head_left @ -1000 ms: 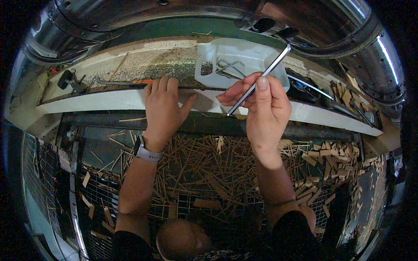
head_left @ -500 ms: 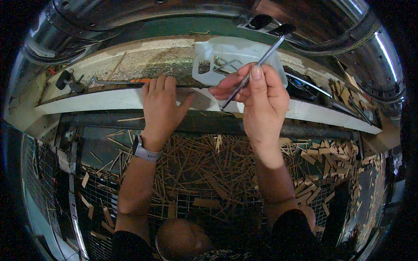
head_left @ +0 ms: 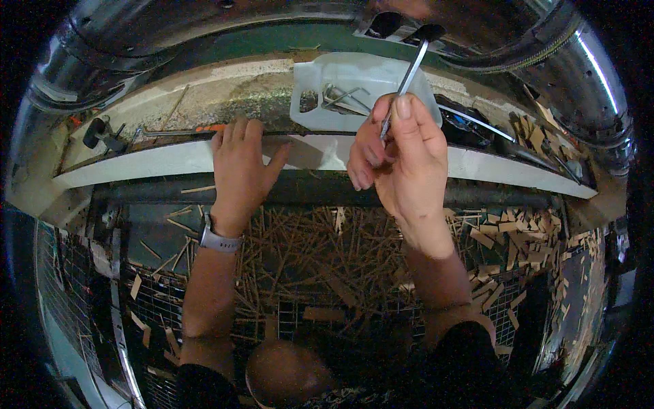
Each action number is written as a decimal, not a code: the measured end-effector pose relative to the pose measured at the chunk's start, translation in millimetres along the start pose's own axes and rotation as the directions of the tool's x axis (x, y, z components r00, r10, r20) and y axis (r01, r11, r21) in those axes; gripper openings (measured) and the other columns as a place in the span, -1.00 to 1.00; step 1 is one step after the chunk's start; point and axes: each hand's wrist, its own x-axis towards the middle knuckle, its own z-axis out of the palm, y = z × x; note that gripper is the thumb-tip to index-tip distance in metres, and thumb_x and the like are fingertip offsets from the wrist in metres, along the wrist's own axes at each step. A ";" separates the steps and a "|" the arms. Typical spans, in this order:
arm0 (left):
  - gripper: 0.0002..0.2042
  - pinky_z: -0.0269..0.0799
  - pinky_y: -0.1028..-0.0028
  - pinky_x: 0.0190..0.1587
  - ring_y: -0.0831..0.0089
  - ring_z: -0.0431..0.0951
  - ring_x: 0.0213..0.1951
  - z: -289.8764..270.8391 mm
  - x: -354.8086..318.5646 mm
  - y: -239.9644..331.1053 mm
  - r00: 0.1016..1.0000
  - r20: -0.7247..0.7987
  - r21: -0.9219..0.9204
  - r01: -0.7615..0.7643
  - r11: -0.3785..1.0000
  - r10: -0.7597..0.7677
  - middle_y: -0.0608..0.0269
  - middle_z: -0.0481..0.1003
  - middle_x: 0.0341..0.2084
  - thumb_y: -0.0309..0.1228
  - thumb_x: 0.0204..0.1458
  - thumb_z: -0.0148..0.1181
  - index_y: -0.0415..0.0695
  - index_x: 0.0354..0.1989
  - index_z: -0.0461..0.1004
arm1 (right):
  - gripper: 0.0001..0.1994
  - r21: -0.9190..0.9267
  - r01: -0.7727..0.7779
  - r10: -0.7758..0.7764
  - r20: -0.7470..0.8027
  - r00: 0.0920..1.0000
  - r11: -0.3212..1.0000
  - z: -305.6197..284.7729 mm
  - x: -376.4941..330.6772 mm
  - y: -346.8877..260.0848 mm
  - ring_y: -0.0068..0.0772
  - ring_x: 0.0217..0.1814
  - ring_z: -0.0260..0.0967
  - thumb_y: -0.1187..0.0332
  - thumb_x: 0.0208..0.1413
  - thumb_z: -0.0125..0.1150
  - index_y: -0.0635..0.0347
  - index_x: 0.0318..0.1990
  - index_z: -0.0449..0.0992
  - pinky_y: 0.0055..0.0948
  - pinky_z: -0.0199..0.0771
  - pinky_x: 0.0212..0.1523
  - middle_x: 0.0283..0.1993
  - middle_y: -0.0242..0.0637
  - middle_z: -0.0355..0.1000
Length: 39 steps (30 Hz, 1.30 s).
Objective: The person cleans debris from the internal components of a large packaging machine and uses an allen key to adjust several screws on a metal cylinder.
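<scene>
My right hand (head_left: 409,153) is closed around a long, shiny hex key (head_left: 411,68) held slanting upward. The key's far end reaches a dark opening (head_left: 430,33) in the metal machine part above; whether its tip is inside I cannot tell. My left hand (head_left: 242,160) lies over the white ledge (head_left: 320,153), fingers stretched over its far edge and thumb apart, holding nothing. Just beyond its fingertips is a wrench-like tool with an orange part (head_left: 211,127). Behind my right hand stands a cut-open translucent plastic jug (head_left: 381,67) with bent metal keys (head_left: 349,95) inside.
A black-headed tool (head_left: 102,134) lies at the ledge's left end. Dark tools and a bright metal bar (head_left: 477,123) lie to the right. Below, many cardboard scraps (head_left: 327,255) cover the wire grid (head_left: 289,317). Large metal cylinders (head_left: 552,88) curve overhead.
My right hand has turned the hex key steeper, and its lower end is now hidden by the hand. My left hand stays on the ledge. The whole view has shifted slightly.
</scene>
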 end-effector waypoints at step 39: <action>-0.80 0.15 0.18 -0.15 0.14 0.33 -0.27 14.9 -10.1 -46.3 0.979 -0.094 -0.155 -0.192 0.969 0.179 0.12 0.32 -0.42 -0.46 -0.22 0.18 -0.15 -0.36 0.38 | -0.61 -0.823 -0.377 0.592 -0.062 0.803 0.426 -50.8 22.6 -122.6 -0.68 -0.71 0.01 0.09 0.25 -0.21 0.14 -0.54 0.25 -0.62 0.02 -0.71 -0.69 -0.48 0.11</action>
